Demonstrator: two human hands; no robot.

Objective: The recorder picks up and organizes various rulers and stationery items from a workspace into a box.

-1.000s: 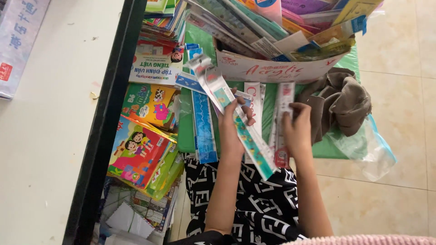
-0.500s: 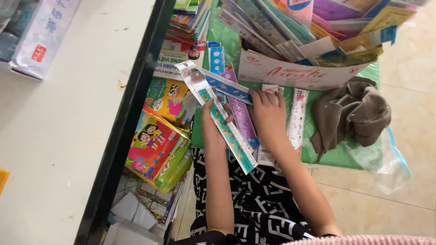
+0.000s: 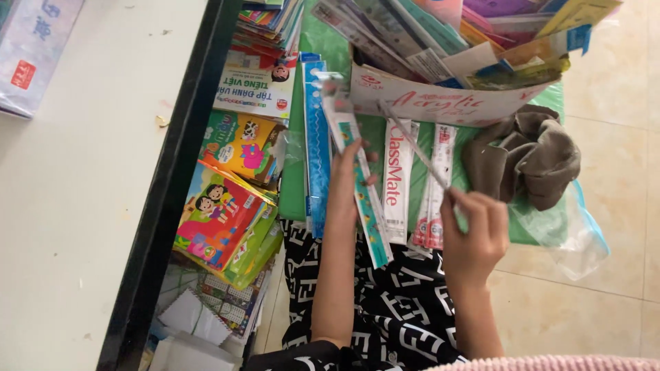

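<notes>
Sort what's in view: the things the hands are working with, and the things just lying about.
In hand:
left hand holding a patterned ruler
right hand holding a clear ruler
packed rulers
box

Lying about:
brown cloth
children's books
plastic bag

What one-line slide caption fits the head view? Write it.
Left hand grips packaged rulers, right hand lifts a clear ruler.

loads of packaging here. long blue ruler pack [image 3: 317, 137] lies on the green board, just beside a slim patterned ruler pack [image 3: 357, 178] held in the left hand [image 3: 347, 182]. next to that, a white sleeve with red lettering [image 3: 397, 180] and a pink-and-white sleeve [image 3: 435, 185]. above them a white cardboard box [image 3: 440, 99] stuffed with packets. top left, a pale box with a red label [image 3: 31, 55] on the bench.
</notes>
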